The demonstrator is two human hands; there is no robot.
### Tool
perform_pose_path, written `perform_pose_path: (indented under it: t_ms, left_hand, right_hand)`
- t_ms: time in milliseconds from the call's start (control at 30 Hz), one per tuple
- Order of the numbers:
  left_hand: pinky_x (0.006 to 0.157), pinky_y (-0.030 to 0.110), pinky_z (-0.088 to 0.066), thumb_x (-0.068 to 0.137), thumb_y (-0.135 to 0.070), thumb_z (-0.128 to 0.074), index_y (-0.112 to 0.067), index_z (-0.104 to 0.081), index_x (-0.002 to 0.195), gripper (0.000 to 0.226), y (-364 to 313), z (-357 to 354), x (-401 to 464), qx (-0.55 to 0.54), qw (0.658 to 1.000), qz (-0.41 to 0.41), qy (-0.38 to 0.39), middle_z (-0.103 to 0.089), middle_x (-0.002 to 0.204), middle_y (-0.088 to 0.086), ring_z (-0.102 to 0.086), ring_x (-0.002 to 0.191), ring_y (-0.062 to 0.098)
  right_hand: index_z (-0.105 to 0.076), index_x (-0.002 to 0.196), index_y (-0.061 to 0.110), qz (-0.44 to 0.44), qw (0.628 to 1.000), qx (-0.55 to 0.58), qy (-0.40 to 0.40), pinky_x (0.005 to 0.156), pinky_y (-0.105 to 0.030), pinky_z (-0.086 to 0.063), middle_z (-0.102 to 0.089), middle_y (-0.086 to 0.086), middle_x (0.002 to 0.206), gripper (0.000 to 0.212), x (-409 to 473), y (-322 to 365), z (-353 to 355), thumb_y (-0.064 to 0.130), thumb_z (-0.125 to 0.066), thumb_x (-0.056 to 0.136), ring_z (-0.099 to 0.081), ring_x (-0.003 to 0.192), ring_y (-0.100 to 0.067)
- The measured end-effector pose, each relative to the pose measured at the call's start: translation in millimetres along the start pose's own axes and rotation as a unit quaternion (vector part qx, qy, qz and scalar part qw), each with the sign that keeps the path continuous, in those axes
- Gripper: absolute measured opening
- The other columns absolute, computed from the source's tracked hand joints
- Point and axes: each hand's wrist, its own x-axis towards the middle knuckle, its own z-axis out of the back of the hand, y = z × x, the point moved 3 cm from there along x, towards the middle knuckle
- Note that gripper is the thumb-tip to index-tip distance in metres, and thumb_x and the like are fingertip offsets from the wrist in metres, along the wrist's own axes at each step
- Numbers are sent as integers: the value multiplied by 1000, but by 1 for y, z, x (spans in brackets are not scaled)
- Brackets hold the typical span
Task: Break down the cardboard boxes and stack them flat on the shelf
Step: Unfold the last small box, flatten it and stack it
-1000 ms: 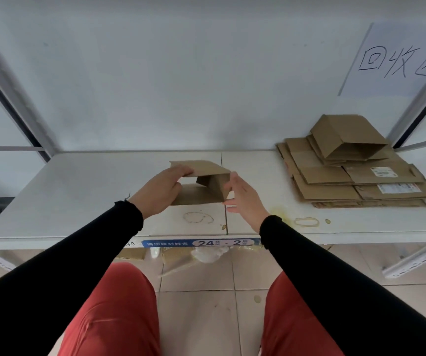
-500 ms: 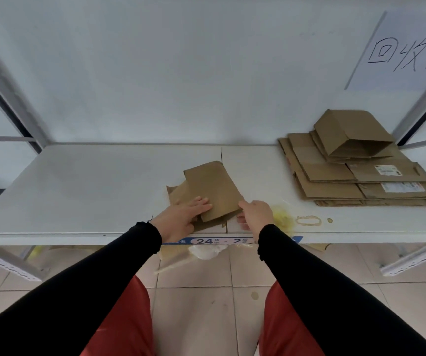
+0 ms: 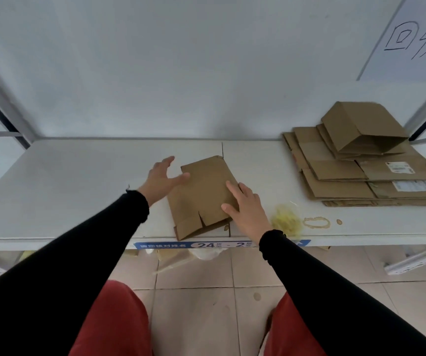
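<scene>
The flattened box (image 3: pixel 202 194) lies near the front edge of the shelf (image 3: pixel 65 181), its notched flaps reaching almost to the lip, well apart from the stack of flat cardboard (image 3: pixel 360 181) at the far right. The left hand (image 3: pixel 161 179) is spread open at its left edge; the right hand (image 3: pixel 245 208) rests straight-fingered on its right side, so neither grip holds it. A careless push could slide it off the front edge, and unpinned panels may spring back up. The half-open box (image 3: pixel 363 129) atop the stack may tip whatever lands there.
</scene>
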Motion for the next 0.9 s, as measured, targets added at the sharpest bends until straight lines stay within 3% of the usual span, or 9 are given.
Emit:
perform_pose_path:
  t_ms: [100,200,300,400,467,600,633,733,900]
  left_hand:
    - [113,31,-32,85,-59,-69,-30,-44,149,74,-9,-3,24,-20,981,46,187,-46,150,-6,-44,139,16]
    - [101,31,-48,84,-47,-75,-23,-65,127,50,-10,-8,39,0,963,46,266,-72,120,-5,-66,116,19]
    - [101,31,-40,75,-63,-77,-24,-72,108,52,3,-5,53,110,963,20,246,-71,115,-11,-60,115,12]
    - [74,28,-40,73,-66,-77,-15,-62,92,57,8,-5,60,204,961,-3,186,-63,97,-3,-57,95,18]
    - [77,31,-45,69,-71,-76,-22,-62,94,56,7,-10,58,243,954,-9,178,-63,99,-3,-59,95,18]
    - [105,38,-46,73,-64,-78,-18,-68,119,66,-2,-18,50,47,974,59,215,-68,121,-9,-64,114,16]
    - [103,39,-49,74,-63,-78,-18,-70,117,63,-6,-20,51,4,974,64,216,-72,118,-7,-68,111,17]
    - [87,31,-56,78,-56,-79,-23,-73,106,43,-21,-28,61,18,981,28,190,-75,105,-3,-72,99,18]
    - [76,31,-60,86,-24,-79,-20,-63,120,38,-35,-42,66,-36,982,17,183,-72,107,8,-71,88,23]
  right_hand:
    - [-23,159,39,8,1000,10,2,119,-42,-26,-16,-5,166,65,0,-2,-2,38,-54,102,-20,146,-30]
    - [-23,159,39,-4,1000,24,9,119,-43,-24,-16,-4,166,65,0,-8,0,34,-54,101,-20,145,-30]
    - [-26,158,38,-3,999,34,10,119,-41,-25,-19,-3,164,64,-1,-11,4,32,-55,101,-21,143,-28]
    - [-27,157,38,-2,1000,31,4,118,-39,-28,-22,-2,162,65,-3,-11,6,31,-56,100,-23,141,-26]
    - [-25,158,38,4,1000,6,4,115,-38,-31,-23,-1,160,68,-4,-9,5,29,-58,99,-25,138,-25]
    - [-22,157,41,29,999,-24,-7,109,-35,-36,-24,-1,156,74,-2,-7,4,27,-63,97,-30,129,-24]
    - [-22,157,42,34,999,-24,-11,109,-34,-37,-24,-1,156,74,-1,-6,4,27,-63,97,-30,128,-23]
    - [-20,157,42,36,998,-45,-17,108,-35,-37,-23,-1,155,76,-2,-5,4,30,-64,96,-29,129,-24]
    - [-25,157,38,30,999,-22,-7,114,-36,-32,-22,-2,156,72,-2,-3,0,32,-64,96,-25,134,-25]
